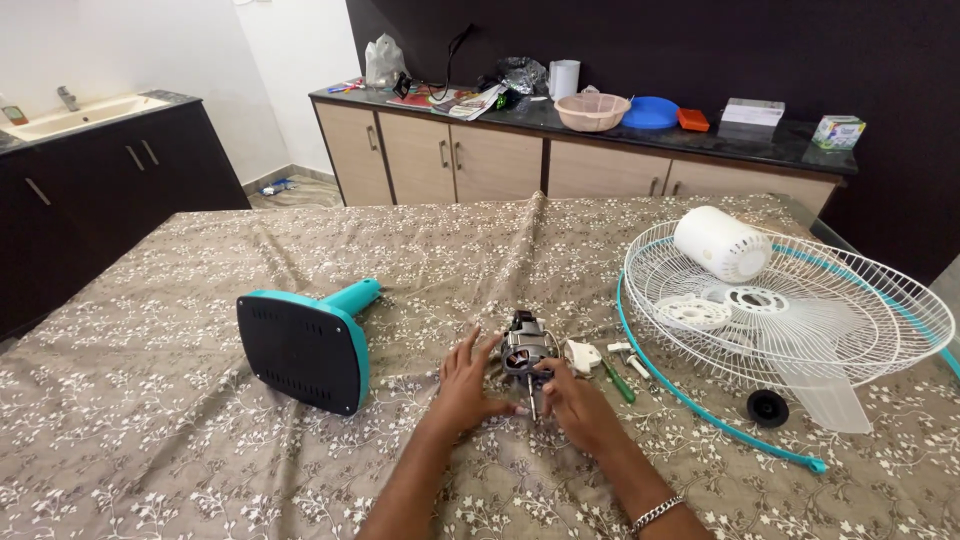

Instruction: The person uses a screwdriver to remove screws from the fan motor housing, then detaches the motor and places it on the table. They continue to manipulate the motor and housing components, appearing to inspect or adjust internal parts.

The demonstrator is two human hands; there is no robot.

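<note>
A small fan motor [523,345] with a metal shaft pointing toward me stands on the patterned cloth. My left hand [466,385] rests against its left side with the fingers spread. On the motor's right, my right hand [575,403] has its fingertips at the shaft and lower body. Both hands touch the motor. Just right of it lie a small white part [582,355] and a green-handled screwdriver [618,383].
A teal and black fan base [305,345] lies on its side at left. White wire fan guards [800,310] at right hold a white motor cover [722,243] and a clear blade. A teal rim ring [700,410] and black knob [768,407] lie nearby. Cabinets stand behind.
</note>
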